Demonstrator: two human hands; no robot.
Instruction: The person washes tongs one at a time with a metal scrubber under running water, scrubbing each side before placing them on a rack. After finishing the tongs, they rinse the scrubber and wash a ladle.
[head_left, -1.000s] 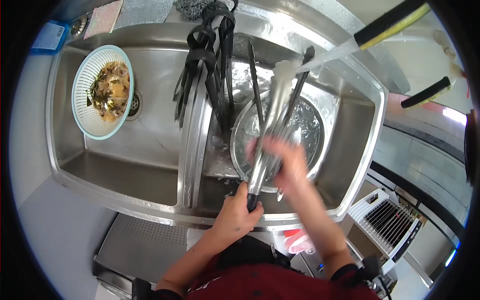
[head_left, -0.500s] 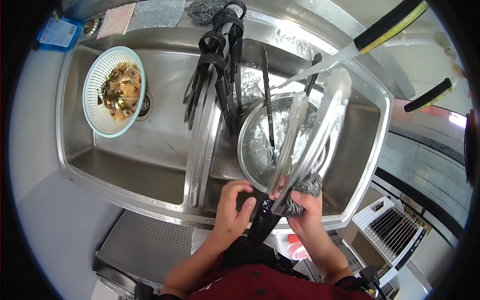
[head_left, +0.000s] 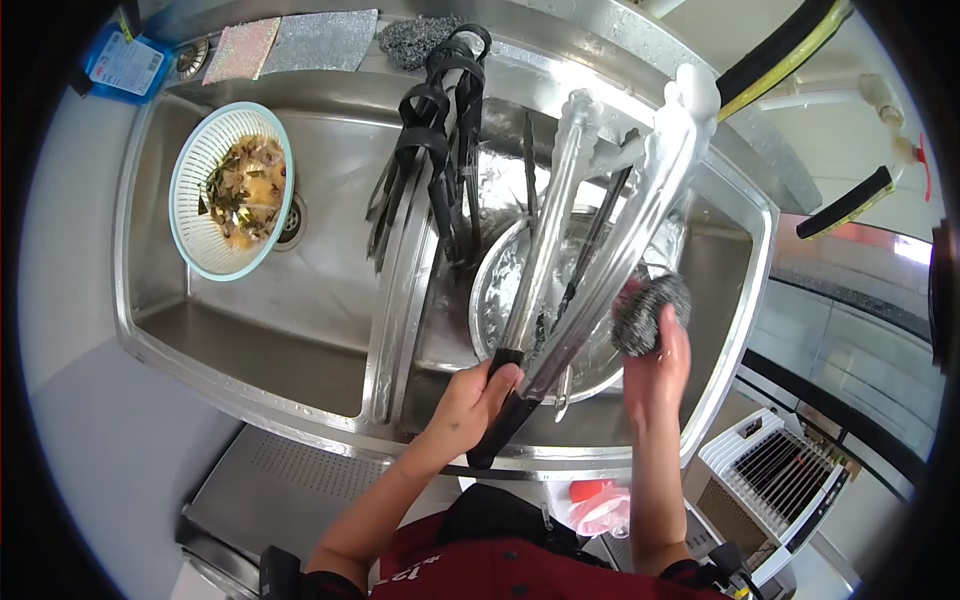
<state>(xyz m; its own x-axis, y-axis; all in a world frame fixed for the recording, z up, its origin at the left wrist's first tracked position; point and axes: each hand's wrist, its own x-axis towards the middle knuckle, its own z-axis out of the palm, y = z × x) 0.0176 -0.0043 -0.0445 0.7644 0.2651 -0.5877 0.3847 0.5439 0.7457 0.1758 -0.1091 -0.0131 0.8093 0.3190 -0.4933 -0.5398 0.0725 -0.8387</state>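
My left hand (head_left: 468, 405) is closed on the black handles of a pair of metal tongs (head_left: 625, 235), whose long arms stretch up and right over the right basin. Steel wool (head_left: 651, 315) is in my right hand (head_left: 660, 370), just right of the tongs and apart from them. Beneath the tongs sits a round metal bowl (head_left: 487, 325) of water, with more dark utensils leaning in it. Water runs from the tap near the tongs' tips. Several black-handled tongs (head_left: 425, 120) hang over the divider between the basins.
In the left basin (head_left: 270, 350) a pale colander (head_left: 185, 215) holds food scraps near the drain. Along the back ledge lie two cloths (head_left: 315, 42), another scourer (head_left: 415, 42) and a blue container (head_left: 125, 65). Black-and-yellow hoses (head_left: 848, 203) are at the upper right.
My left hand, open before, has closed on the tongs' handles. My right hand has moved up and right with the steel wool, away from the handles. The tongs' tips are higher.
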